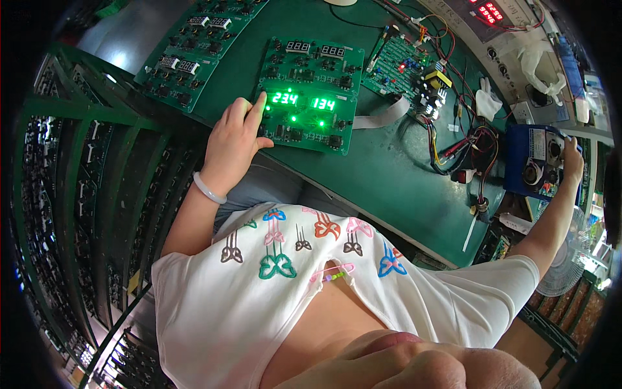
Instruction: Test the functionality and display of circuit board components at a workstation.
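Observation:
A green circuit board (310, 120) lies on the bench with its two number displays and several small lamps glowing green. My left hand (234, 135) is at its left edge, index finger stretched to the edge and thumb apart near the lower left corner. Joined above it is a like board (311, 65) with unlit displays. Far to the right, my right hand (573, 159) reaches a blue instrument box (518, 162) with round dark fittings. The fingers there are bent together at its upper right corner; what lies under the fingertips is partly hidden.
A grey ribbon cable (383, 118) runs toward a populated board (398, 65) and tangled wires (453, 142). More display boards (194, 52) lie at upper left. A panel with red digits (489, 11) stands at the back right. Board-filled racks (97, 168) stand left; a fan (562, 259) is at right.

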`<state>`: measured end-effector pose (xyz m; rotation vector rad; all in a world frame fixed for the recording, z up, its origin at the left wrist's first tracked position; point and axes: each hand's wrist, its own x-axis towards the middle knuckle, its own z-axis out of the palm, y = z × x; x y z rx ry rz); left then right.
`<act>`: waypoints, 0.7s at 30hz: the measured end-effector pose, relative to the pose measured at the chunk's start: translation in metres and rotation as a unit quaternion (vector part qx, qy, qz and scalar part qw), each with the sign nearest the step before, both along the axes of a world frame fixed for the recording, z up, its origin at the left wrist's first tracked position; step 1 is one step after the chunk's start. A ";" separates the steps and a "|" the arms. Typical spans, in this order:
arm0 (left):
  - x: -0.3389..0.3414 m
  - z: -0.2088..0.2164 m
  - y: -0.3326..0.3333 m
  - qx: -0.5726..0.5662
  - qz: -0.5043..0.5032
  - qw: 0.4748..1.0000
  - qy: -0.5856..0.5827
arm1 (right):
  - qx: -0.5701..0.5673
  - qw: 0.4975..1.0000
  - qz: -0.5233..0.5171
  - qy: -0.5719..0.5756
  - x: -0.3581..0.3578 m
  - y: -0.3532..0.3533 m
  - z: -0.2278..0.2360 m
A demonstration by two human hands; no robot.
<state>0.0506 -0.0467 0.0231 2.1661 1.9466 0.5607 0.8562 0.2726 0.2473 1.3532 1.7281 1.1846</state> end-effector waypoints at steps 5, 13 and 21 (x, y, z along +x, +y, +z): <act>0.000 0.001 0.001 0.015 -0.003 1.000 0.017 | 0.032 0.993 -0.053 0.105 -0.014 0.001 0.009; 0.001 0.001 0.001 0.030 -0.008 0.999 0.030 | -0.022 0.957 -0.199 0.209 0.017 0.018 0.036; 0.001 0.001 0.001 0.026 -0.005 0.999 0.030 | 0.188 0.914 -0.283 0.223 -0.024 -0.005 0.008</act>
